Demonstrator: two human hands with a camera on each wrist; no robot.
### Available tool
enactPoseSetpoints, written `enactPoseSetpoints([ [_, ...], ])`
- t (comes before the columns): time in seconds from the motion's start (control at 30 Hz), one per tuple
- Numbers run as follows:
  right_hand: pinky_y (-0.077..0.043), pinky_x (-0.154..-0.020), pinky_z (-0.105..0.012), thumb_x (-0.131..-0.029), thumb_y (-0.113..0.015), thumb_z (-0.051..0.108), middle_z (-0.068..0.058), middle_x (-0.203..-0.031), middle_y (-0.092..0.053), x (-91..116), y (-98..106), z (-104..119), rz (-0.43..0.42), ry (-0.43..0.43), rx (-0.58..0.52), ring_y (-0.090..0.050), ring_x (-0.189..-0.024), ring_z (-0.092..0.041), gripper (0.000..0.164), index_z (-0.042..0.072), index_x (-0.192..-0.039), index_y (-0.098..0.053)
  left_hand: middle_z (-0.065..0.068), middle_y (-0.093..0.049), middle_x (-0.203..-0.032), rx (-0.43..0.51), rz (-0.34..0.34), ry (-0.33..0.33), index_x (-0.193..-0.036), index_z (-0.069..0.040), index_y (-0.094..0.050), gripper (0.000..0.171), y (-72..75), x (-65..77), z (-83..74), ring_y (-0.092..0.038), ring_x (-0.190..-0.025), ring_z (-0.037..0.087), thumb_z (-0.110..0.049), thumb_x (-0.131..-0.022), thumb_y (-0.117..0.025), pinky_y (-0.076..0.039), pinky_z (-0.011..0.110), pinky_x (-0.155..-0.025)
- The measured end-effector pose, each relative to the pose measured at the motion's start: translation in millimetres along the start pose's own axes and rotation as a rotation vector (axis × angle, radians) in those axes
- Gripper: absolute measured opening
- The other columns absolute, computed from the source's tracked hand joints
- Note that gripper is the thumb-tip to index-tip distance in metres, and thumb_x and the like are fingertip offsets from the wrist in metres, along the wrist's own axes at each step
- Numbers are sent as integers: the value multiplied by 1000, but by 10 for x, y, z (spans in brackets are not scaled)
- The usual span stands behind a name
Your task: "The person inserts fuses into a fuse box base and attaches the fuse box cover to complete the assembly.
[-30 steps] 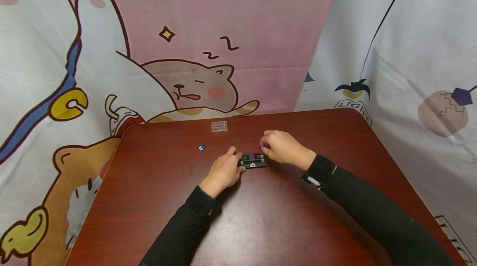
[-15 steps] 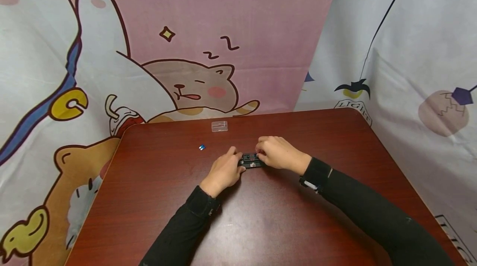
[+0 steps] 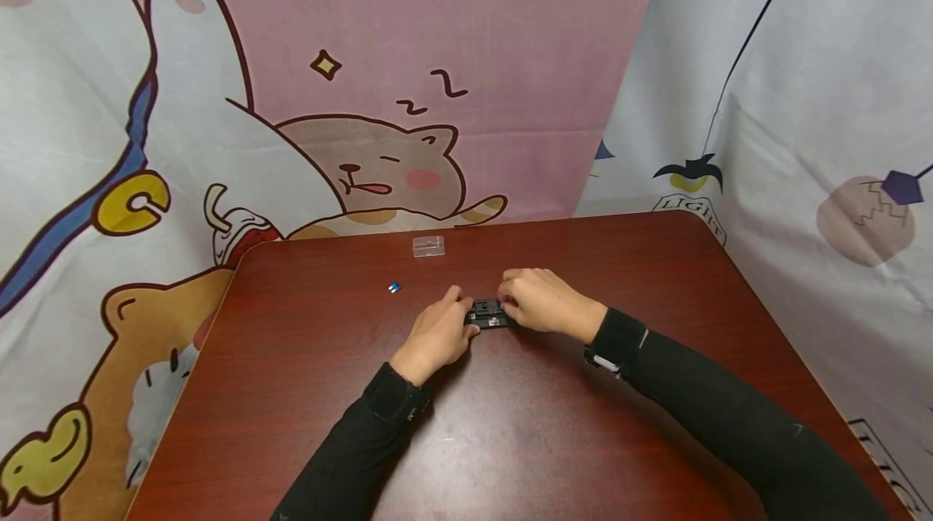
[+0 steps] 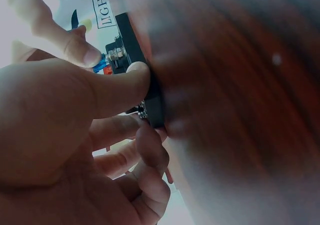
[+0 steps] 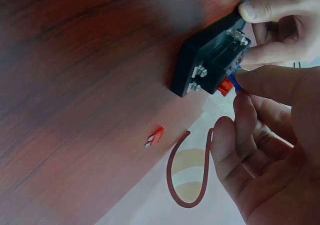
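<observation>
A black fuse block with metal screw terminals lies on the brown table. My left hand grips its left end, the thumb on the near edge and fingers at the far side. My right hand pinches a blue blade fuse between thumb and fingertip, right at the top of the block. Beside it a red blade fuse sits in the block. The right hand covers the block's right end in the head view.
Another blue blade fuse lies on the table left of the block. A small clear plastic case is near the back edge. A loose red blade fuse shows in the right wrist view. A printed cloth hangs behind the table.
My right hand has moved left and slightly nearer, from beside the fuse block to over its right end with the blue fuse. The left hand keeps its grip.
</observation>
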State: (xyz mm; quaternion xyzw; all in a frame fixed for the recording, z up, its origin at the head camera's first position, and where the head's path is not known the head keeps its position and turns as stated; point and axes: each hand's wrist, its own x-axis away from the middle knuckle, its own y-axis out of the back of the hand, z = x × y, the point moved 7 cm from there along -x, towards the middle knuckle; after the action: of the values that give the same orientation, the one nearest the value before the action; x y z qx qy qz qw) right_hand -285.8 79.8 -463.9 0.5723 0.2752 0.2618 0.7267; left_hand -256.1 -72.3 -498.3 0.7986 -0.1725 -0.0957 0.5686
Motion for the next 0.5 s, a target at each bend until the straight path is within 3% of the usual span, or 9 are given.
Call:
enactPoseSetpoints([
  [0.5, -50, -65, -27, -99, -81, 15, 4, -89, -65, 8, -43, 23, 3, -1, -18, -55, -71, -8, 9, 15, -91, -79, 8, -61, -134, 1, 2, -2, -141, -8, -70, 42, -5, 18, -10, -70, -96, 27, -30, -105, -78, -61, 46, -86],
])
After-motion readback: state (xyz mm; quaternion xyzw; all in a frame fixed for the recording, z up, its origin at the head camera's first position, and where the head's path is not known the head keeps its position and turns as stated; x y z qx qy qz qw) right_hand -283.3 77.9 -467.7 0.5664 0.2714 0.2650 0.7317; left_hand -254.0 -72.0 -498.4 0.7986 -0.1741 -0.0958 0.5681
